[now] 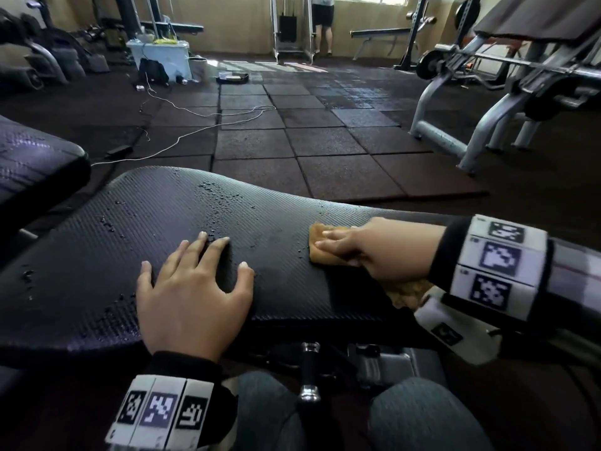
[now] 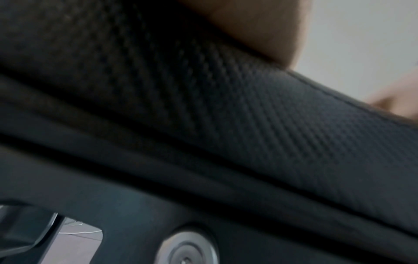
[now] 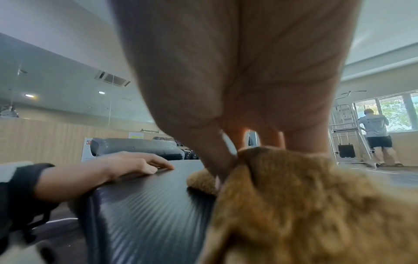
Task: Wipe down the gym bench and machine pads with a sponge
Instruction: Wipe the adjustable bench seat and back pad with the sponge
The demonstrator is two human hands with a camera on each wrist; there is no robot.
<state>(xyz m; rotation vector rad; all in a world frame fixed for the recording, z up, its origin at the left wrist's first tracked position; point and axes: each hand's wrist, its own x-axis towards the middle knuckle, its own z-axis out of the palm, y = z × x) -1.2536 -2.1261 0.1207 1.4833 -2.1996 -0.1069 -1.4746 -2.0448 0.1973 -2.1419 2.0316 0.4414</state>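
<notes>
The left hand (image 1: 192,297) lies flat on the black bench pad (image 1: 130,229) near its front edge, fingers (image 1: 213,252) spread and straight, holding nothing. The right hand (image 1: 383,252) presses a tan sponge cloth (image 1: 320,250) onto the pad toward its right end, fingers (image 1: 331,244) straight and close together on top. Water droplets (image 1: 218,196) bead near the pad's far edge.
</notes>
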